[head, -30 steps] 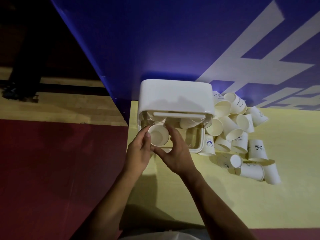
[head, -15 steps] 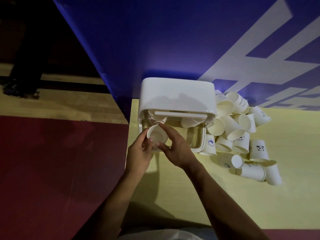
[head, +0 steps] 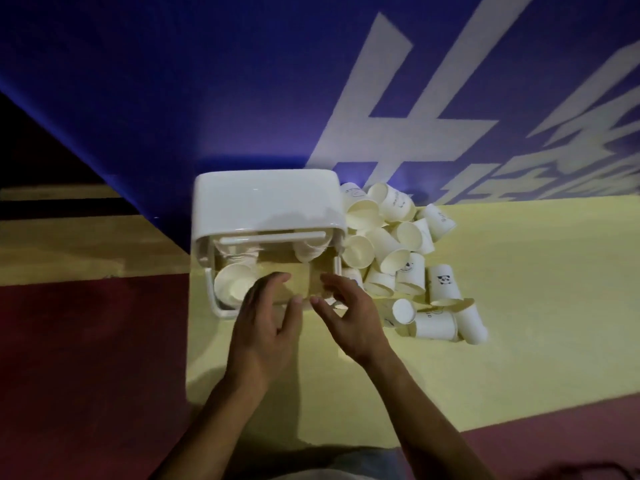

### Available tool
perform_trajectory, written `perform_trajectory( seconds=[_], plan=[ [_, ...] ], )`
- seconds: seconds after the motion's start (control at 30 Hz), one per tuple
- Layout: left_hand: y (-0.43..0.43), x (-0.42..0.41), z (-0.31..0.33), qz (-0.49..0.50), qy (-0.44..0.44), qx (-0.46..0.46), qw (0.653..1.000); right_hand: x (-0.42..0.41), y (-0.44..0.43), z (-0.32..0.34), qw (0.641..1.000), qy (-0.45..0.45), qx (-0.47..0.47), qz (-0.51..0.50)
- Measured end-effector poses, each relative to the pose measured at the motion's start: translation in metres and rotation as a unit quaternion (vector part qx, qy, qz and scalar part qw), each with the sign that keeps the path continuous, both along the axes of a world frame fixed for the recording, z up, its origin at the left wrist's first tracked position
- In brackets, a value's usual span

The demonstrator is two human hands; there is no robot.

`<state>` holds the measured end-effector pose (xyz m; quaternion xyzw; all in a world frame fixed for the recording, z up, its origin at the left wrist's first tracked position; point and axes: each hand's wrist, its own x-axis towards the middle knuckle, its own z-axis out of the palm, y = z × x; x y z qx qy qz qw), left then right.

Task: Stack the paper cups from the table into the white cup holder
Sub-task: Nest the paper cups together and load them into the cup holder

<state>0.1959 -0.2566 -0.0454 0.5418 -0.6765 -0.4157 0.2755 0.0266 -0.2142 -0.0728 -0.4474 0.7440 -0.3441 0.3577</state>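
Hands held before the white cup holder (head: 266, 209)
The left hand (head: 263, 330) and right hand (head: 353, 320) are spread, nothing is gripped; a paper cup (head: 233, 284) is seen inside it.

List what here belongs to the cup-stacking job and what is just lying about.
Job: white cup holder; stacked cups inside it; loose paper cups heaped on the yellow table; left hand and right hand, both empty.
Just there: blue banner with white lettering; red floor.
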Motion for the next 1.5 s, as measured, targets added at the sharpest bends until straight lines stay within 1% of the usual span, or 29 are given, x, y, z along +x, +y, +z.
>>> perform_trajectory(
  seconds=[0.07,0.13,0.3,0.47,0.53,0.6,0.67,0.73,0.87,0.97,1.07,1.1,1.13,1.17,1.2,1.23,1.27,1.33,1.37,1.4,1.43,1.47,1.5],
  plan=[
    [0.001,-0.040,0.000,-0.071,-0.011,-0.015,0.997,-0.031,0.019,0.004,0.999,-0.006,0.006,-0.042],
    [0.002,-0.083,-0.004,-0.108,-0.031,-0.025,0.993,-0.065,0.039,0.005,0.997,-0.012,0.006,-0.072],
    [-0.009,-0.189,-0.014,-0.137,-0.099,-0.038,0.985,-0.142,0.080,0.005,0.993,-0.003,0.009,-0.121],
    [-0.028,-0.274,-0.029,-0.138,-0.162,-0.033,0.976,-0.210,0.109,0.001,0.989,-0.028,0.036,-0.144],
    [-0.034,-0.304,-0.038,-0.156,-0.194,-0.054,0.967,-0.234,0.116,-0.001,0.986,-0.041,0.038,-0.154],
    [-0.040,-0.340,-0.046,-0.197,-0.233,-0.091,0.948,-0.259,0.122,-0.004,0.986,-0.047,0.038,-0.158],
    [-0.049,-0.371,-0.054,-0.259,-0.293,-0.126,0.912,-0.279,0.127,-0.007,0.985,-0.050,0.042,-0.159],
    [-0.060,-0.402,-0.064,-0.313,-0.361,-0.153,0.865,-0.299,0.132,-0.011,0.984,-0.052,0.044,-0.162],
    [-0.080,-0.440,-0.081,-0.379,-0.472,-0.193,0.772,-0.332,0.141,-0.017,0.984,-0.057,0.044,-0.164],
    [-0.094,-0.458,-0.083,-0.438,-0.528,-0.215,0.695,-0.351,0.149,-0.024,0.981,-0.063,0.059,-0.172],
    [-0.106,-0.467,-0.082,-0.485,-0.566,-0.259,0.614,-0.363,0.155,-0.032,0.979,-0.067,0.074,-0.180],
    [-0.110,-0.469,-0.081,-0.498,-0.573,-0.260,0.597,-0.366,0.156,-0.034,0.978,-0.070,0.079,-0.179],
    [-0.112,-0.471,-0.081,-0.508,-0.576,-0.252,0.589,-0.369,0.156,-0.035,0.978,-0.072,0.082,-0.177],
    [-0.114,-0.472,-0.079,-0.514,-0.573,-0.238,0.592,-0.370,0.155,-0.035,0.978,-0.073,0.084,-0.174],
    [-0.115,-0.473,-0.075,-0.514,-0.561,-0.223,0.609,-0.371,0.154,-0.035,0.979,-0.075,0.084,-0.173],
    [-0.115,-0.475,-0.068,-0.508,-0.539,-0.204,0.640,-0.372,0.151,-0.034,0.979,-0.076,0.084,-0.170],
    [-0.112,-0.476,-0.059,-0.491,-0.506,-0.178,0.686,-0.371,0.147,-0.033,0.980,-0.077,0.083,-0.164],
    [-0.100,-0.474,-0.035,-0.420,-0.410,-0.109,0.802,-0.371,0.139,-0.033,0.984,-0.069,0.094,-0.135],
    [-0.088,-0.469,-0.024,-0.378,-0.359,-0.076,0.850,-0.369,0.136,-0.035,0.986,-0.060,0.113,-0.110],
    [-0.075,-0.463,-0.014,-0.338,-0.313,-0.049,0.886,-0.367,0.132,-0.038,0.986,-0.048,0.135,-0.081],
    [-0.060,-0.452,-0.008,-0.302,-0.272,-0.027,0.913,-0.364,0.129,-0.041,0.986,-0.036,0.157,-0.051],
    [-0.045,-0.440,-0.006,-0.272,-0.238,-0.008,0.932,-0.361,0.127,-0.046,0.983,-0.025,0.180,-0.025],
    [-0.030,-0.428,-0.007,-0.251,-0.215,0.009,0.944,-0.358,0.125,-0.050,0.979,-0.017,0.201,-0.002]
  ],
)
